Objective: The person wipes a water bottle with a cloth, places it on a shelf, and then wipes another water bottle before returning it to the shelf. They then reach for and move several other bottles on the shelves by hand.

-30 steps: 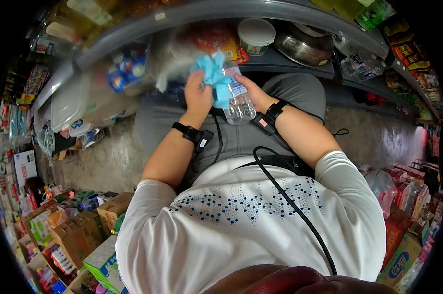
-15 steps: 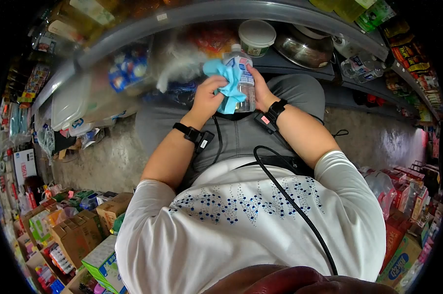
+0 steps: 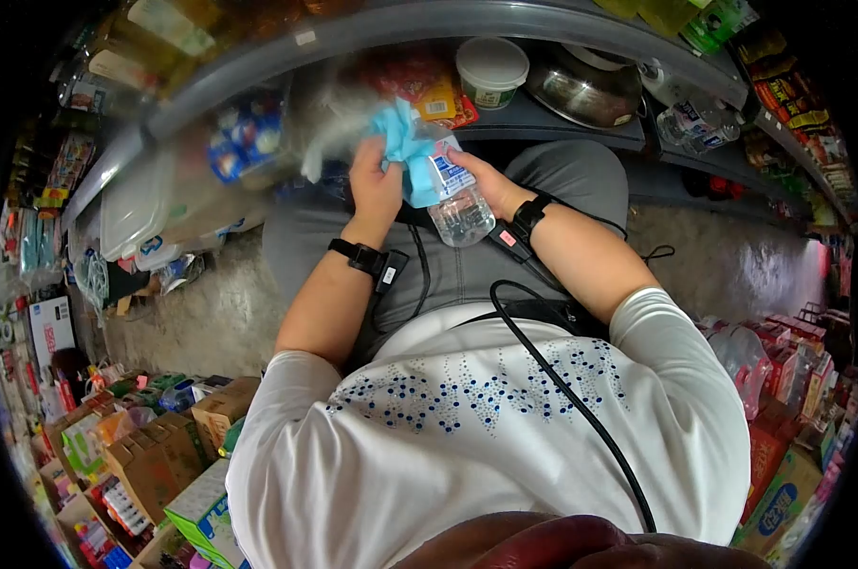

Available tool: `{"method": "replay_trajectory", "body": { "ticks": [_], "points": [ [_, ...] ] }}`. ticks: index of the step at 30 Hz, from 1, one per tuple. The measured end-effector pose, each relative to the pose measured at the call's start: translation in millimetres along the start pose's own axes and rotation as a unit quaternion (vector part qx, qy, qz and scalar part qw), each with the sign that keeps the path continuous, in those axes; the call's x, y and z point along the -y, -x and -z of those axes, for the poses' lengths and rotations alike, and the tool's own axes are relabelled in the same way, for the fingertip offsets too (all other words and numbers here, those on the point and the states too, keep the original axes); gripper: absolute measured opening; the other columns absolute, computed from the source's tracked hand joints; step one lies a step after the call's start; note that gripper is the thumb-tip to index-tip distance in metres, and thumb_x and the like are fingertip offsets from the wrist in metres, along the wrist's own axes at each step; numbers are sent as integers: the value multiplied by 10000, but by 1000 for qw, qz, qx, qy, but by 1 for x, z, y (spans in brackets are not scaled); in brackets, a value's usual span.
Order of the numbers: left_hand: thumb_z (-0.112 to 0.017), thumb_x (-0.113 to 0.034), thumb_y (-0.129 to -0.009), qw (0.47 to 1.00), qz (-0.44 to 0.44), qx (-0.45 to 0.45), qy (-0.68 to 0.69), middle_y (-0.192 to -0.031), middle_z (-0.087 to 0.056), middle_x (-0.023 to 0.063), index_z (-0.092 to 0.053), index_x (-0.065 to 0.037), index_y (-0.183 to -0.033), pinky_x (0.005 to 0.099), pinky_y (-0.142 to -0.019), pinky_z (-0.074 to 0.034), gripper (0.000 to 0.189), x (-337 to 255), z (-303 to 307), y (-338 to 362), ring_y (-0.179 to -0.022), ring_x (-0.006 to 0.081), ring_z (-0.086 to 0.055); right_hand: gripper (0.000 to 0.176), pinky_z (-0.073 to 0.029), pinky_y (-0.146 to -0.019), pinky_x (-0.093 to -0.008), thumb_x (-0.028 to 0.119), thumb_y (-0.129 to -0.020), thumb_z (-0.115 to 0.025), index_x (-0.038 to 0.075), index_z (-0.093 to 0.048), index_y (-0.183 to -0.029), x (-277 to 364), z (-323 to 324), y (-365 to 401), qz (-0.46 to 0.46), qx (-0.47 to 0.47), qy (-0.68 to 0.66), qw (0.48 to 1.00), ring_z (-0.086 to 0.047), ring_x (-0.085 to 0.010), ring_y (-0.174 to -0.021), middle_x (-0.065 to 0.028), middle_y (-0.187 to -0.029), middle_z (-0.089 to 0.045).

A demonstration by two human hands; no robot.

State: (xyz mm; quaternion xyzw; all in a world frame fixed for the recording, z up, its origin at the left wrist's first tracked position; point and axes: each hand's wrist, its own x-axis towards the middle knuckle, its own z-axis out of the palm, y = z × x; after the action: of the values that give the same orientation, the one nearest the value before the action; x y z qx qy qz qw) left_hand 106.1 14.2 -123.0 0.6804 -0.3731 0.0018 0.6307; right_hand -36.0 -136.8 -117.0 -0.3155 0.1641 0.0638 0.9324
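Note:
My right hand (image 3: 484, 180) grips a small clear plastic water bottle (image 3: 455, 197) with a blue and white label, tilted with its base toward me. My left hand (image 3: 374, 185) presses a light blue cloth (image 3: 402, 150) against the bottle's upper part, hiding the cap. Both hands are in front of my chest, above my grey trousers (image 3: 467, 256). Black bands with small sensors sit on both wrists.
A grey shelf (image 3: 543, 119) ahead holds a white lidded tub (image 3: 491, 69), a metal bowl (image 3: 585, 87), snack packets (image 3: 433, 95) and bottles (image 3: 694, 123). Cardboard boxes of goods (image 3: 154, 446) stand at lower left, more packed goods (image 3: 780, 379) at right. A black cable (image 3: 562, 379) runs down my shirt.
The bottle was raised upright half a second ago with the cloth on its side; now it is tilted back down and the cloth covers its top end again.

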Motion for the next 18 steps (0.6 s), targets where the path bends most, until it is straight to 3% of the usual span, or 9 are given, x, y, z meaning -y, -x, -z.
{"method": "replay_trajectory", "body": {
  "ticks": [2, 6, 9, 12, 14, 16, 18],
  "points": [
    [-666, 27, -818, 995, -59, 58, -53, -1091, -693, 156, -692, 13, -1022, 371, -920, -514, 206, -6, -2, 6, -1029, 316, -671, 500, -616, -718, -384, 490, -998, -562, 81, -589, -1284, 3, -1, -3, 23, -34, -23, 999, -724, -220, -862, -104, -1049, -720],
    [-694, 32, -799, 978, -65, 197, 2, -1086, -695, 156, -689, 30, -1027, 343, -894, -525, 228, -20, -3, 10, -1018, 306, -678, 532, -600, -782, -377, 537, -991, -532, 83, -610, -1255, 13, 6, -7, 81, -100, -80, 988, -720, -229, -899, -97, -1077, -724],
    [-684, 37, -804, 975, -32, 218, 20, -1080, -694, 153, -688, 32, -1035, 339, -888, -522, 231, -21, -3, 9, -1005, 302, -678, 549, -590, -836, -380, 549, -996, -509, 80, -609, -1265, 20, 0, 6, 127, -100, -48, 986, -714, -237, -962, -106, -1102, -717],
    [-673, 41, -814, 982, -8, 182, 54, -1085, -694, 148, -689, 33, -1034, 333, -888, -518, 222, -17, -7, 12, -1003, 296, -677, 565, -587, -849, -381, 555, -1001, -490, 70, -610, -1266, 20, -5, 3, 128, -117, -55, 983, -707, -245, -1006, -116, -1120, -711],
    [-674, 36, -821, 988, -10, 149, 32, -1079, -691, 145, -691, 28, -1034, 330, -892, -512, 213, -16, -7, 11, -1009, 293, -670, 558, -594, -817, -372, 550, -998, -501, 68, -614, -1255, 15, -3, 1, 103, -117, -78, 985, -715, -239, -960, -118, -1102, -714],
    [-675, 31, -829, 993, -11, 116, 9, -1073, -689, 143, -692, 23, -1033, 326, -896, -506, 205, -13, -8, 9, -1014, 290, -662, 542, -599, -776, -361, 538, -991, -530, 71, -615, -1252, 3, 15, -8, 49, -71, -17, 996, -719, -229, -910, -117, -1087, -716],
    [-673, 20, -863, 999, 14, 9, 45, -1085, -675, 131, -694, 11, -1053, 326, -904, -493, 192, -8, -9, 8, -1022, 272, -643, 480, -598, -739, -351, 494, -993, -564, 82, -619, -1234, -3, 8, -8, 40, -57, -7, 998, -716, -212, -858, -97, -1057, -720]
  ]
}}
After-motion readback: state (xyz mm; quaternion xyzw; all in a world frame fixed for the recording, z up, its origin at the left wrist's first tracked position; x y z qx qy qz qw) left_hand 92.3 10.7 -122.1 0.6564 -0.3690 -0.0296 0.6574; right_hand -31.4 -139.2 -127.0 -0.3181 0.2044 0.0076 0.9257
